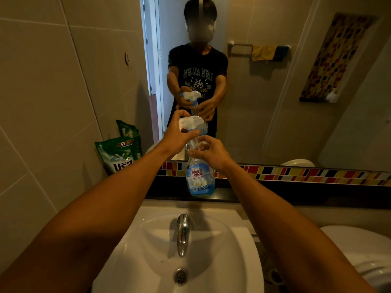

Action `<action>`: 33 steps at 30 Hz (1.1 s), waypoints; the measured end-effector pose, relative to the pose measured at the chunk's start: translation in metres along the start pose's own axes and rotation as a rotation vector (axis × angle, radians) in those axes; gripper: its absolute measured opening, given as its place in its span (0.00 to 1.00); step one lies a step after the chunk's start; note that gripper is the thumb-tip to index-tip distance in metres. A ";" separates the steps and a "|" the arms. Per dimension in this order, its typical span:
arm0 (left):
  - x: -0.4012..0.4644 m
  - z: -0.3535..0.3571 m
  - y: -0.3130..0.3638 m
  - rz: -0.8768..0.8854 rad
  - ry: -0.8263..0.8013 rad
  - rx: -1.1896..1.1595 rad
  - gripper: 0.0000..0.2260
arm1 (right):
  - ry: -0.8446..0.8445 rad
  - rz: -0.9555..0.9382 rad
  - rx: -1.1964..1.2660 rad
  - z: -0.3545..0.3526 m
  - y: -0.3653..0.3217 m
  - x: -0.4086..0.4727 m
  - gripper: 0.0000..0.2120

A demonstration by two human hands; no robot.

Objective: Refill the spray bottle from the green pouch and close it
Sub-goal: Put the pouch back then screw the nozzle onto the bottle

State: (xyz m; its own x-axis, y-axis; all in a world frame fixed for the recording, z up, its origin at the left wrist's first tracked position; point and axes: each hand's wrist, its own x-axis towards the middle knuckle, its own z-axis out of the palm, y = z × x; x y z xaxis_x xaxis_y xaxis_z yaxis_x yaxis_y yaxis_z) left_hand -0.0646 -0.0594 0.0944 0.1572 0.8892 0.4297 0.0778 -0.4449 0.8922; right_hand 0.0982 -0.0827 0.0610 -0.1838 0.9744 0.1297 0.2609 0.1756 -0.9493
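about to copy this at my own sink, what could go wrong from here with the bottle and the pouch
1. The spray bottle stands on the narrow dark ledge right above the sink; twisting the white spray head with the left hand could tip it in, as the right hand holds only the neck.
2. The green pouch merely leans on the wall and may slump.

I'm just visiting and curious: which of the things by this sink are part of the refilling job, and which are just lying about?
Part of the job:
- spray bottle, on the ledge behind the sink
- its white trigger head, under the left hand
- right hand, at the bottle's neck
- green pouch, leaning in the corner

Just lying about:
- tap
- sink
- yellow cloth on the rail, seen in the mirror
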 end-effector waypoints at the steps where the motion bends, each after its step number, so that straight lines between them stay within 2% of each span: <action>1: 0.000 -0.001 0.000 -0.003 -0.002 0.003 0.24 | -0.001 0.002 0.005 0.000 0.001 0.001 0.23; 7: 0.001 -0.002 0.001 -0.059 -0.026 0.024 0.24 | 0.002 0.022 0.016 -0.003 0.005 0.002 0.23; 13: 0.001 0.000 -0.003 -0.007 -0.006 -0.006 0.23 | 0.010 0.005 -0.006 0.001 0.002 0.003 0.23; 19: 0.003 -0.006 -0.006 -0.052 -0.020 0.011 0.22 | 0.011 0.023 0.010 0.000 0.004 0.003 0.25; 25: 0.001 -0.001 -0.006 0.004 -0.008 -0.014 0.24 | -0.014 0.012 0.008 0.002 0.000 0.001 0.24; 33: 0.003 -0.009 -0.011 -0.008 -0.037 -0.024 0.24 | -0.020 -0.019 -0.024 0.005 0.002 0.002 0.24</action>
State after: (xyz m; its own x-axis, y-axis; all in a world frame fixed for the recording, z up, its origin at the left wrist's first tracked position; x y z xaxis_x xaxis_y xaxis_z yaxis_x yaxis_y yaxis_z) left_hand -0.0734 -0.0507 0.0875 0.1933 0.8878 0.4176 0.0554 -0.4348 0.8988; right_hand 0.0937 -0.0815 0.0584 -0.2079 0.9678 0.1421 0.2798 0.1981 -0.9394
